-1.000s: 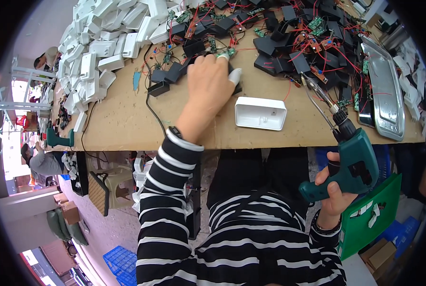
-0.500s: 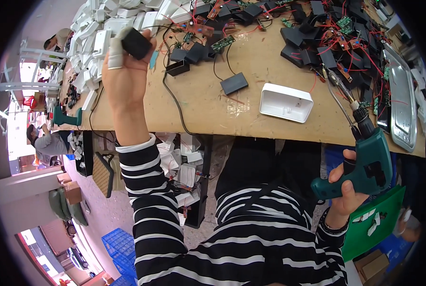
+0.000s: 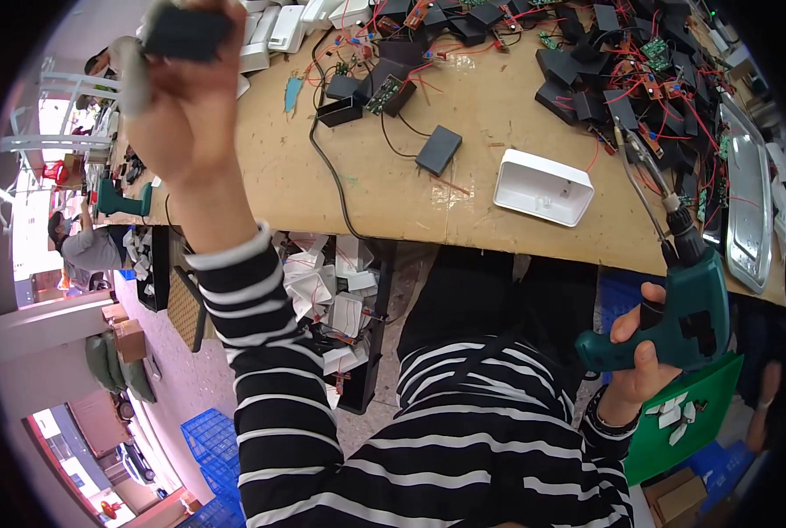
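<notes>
My left hand (image 3: 182,128), blurred, is raised at the upper left and closed round a small black plastic box (image 3: 186,33). A pale covering wraps its thumb. In my right hand (image 3: 644,365) is a green pistol-shaped soldering gun (image 3: 699,295), its metal tip and thin feed tube pointing up over the table's edge. Between the hands, a white rectangular plastic case (image 3: 543,209) lies open side up on the table. Left of it sits a black box (image 3: 439,151), wired to a small green circuit board (image 3: 384,94).
Black boxes (image 3: 578,66) with red wires and boards heap at the back right. White cases (image 3: 287,28) lie at the back left. A metal tray (image 3: 748,198) stands at the right edge. A black cable (image 3: 331,180) crosses the brown tabletop (image 3: 279,176). Below right is a green bin (image 3: 719,396).
My left hand has moved up and to the left with the black box. The right hand still grips the soldering gun, nearly unmoved. The view has shifted slightly.
</notes>
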{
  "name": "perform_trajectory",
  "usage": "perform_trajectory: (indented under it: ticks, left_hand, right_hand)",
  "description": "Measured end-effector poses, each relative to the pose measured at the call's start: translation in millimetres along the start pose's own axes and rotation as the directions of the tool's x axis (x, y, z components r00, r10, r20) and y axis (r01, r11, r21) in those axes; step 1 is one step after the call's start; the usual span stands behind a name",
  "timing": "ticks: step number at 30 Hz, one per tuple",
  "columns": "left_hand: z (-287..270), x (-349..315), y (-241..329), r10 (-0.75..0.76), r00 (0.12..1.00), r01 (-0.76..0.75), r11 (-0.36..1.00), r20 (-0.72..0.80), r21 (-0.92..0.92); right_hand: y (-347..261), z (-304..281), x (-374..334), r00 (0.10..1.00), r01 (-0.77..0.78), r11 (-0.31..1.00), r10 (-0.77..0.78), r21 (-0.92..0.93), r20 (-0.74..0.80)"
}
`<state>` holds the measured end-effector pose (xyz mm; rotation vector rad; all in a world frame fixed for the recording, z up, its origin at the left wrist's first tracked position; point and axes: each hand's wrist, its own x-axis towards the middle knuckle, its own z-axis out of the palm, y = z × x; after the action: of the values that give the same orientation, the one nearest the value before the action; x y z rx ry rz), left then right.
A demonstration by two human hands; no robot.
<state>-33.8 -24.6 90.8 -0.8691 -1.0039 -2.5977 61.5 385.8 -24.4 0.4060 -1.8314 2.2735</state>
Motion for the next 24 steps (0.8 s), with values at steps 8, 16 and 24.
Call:
perform_trajectory:
  ticks: [8, 16, 24]
  left_hand:
    - [-40.7, -141.3, -23.7, -0.213, 0.726, 0.583, 0.694, -0.653, 0.422]
    - [-20.8, -128.4, -36.1, 0.086, 0.927, 0.371, -0.08, -0.364, 0.925]
    - [29.9, -95.5, -81.4, -0.564, 0.826, -0.332, -0.493, -0.004, 0.804]
  right_hand:
    - [-2.2, -6.0, -1.6, 0.997, -0.037, 0.995, 0.043, -0.095, 0.061]
    - [3.4, -2.8, -7.2, 0.998, 0.003, 0.998, 0.0, -0.055, 0.063]
    - [-2.1, -2.3, -11.3, 0.998, 0.0, 0.997, 0.004, -0.078, 0.059]
